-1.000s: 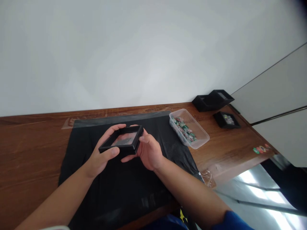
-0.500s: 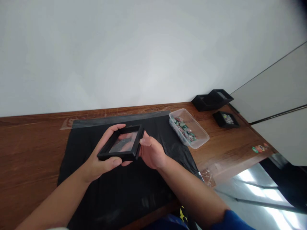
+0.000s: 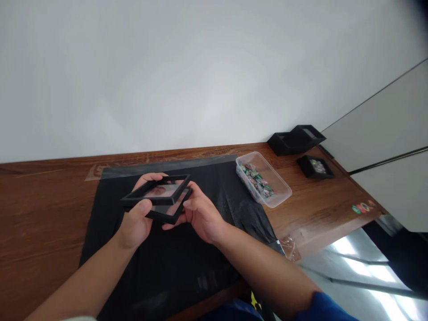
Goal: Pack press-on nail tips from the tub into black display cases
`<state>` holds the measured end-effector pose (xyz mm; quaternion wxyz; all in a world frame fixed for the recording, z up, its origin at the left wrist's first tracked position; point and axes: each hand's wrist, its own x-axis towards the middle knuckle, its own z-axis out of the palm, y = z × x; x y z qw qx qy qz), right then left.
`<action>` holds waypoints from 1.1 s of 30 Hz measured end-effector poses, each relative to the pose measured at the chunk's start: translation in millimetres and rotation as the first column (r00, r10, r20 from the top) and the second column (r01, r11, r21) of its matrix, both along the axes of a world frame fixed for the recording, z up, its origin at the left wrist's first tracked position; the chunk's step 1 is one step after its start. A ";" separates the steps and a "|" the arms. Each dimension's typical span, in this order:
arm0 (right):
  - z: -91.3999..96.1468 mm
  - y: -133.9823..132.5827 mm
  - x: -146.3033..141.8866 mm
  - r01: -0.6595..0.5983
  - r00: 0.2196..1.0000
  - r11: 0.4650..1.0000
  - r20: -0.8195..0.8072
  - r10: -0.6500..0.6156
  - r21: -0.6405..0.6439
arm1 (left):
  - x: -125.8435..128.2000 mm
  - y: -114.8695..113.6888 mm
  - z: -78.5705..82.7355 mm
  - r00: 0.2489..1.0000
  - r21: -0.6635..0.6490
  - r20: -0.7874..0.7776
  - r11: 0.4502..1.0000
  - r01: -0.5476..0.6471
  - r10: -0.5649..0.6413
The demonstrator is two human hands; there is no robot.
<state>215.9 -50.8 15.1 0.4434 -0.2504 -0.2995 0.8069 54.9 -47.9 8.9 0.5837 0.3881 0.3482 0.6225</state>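
Over a black sheet, my two hands hold a black display frame with clear film windows, its halves parted on the right side. My left hand grips the upper half, fingers at the far edge and thumb at the near edge. My right hand pinches the right edge of the lower half, which is tilted beneath the upper one. On the left, my left hand hides whether the halves still touch.
A clear plastic tub with many small green and pink wrapped pieces stands right of the hands. Beyond it are an opened black box and a smaller black box with whitish contents. Small coloured discs and a clear plastic wrapper lie near the table's right edge.
The frame, closed together before, has parted into an upper and a lower half. Both hands have shifted slightly left, the right one now on the lower half.
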 end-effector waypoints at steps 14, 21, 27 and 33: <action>1.5 1.2 0.5 0.032 0.997 0.995 0.070 -0.039 0.096 | -2.2 0.1 12.3 0.979 -0.084 0.140 0.983 0.161 -0.148; 4.5 7.3 7.7 0.082 0.980 0.974 0.161 -0.117 0.210 | -24.4 6.5 13.0 0.933 -0.098 0.024 0.928 0.360 -0.360; 8.7 7.0 8.9 0.135 0.910 0.894 0.303 -0.283 0.427 | -21.9 16.2 7.8 0.958 -0.087 -0.033 0.955 0.282 -0.286; 7.1 12.6 3.9 0.179 0.894 0.937 0.348 -0.283 0.301 | -12.9 16.6 10.1 0.991 -0.172 -0.009 0.976 0.133 -0.137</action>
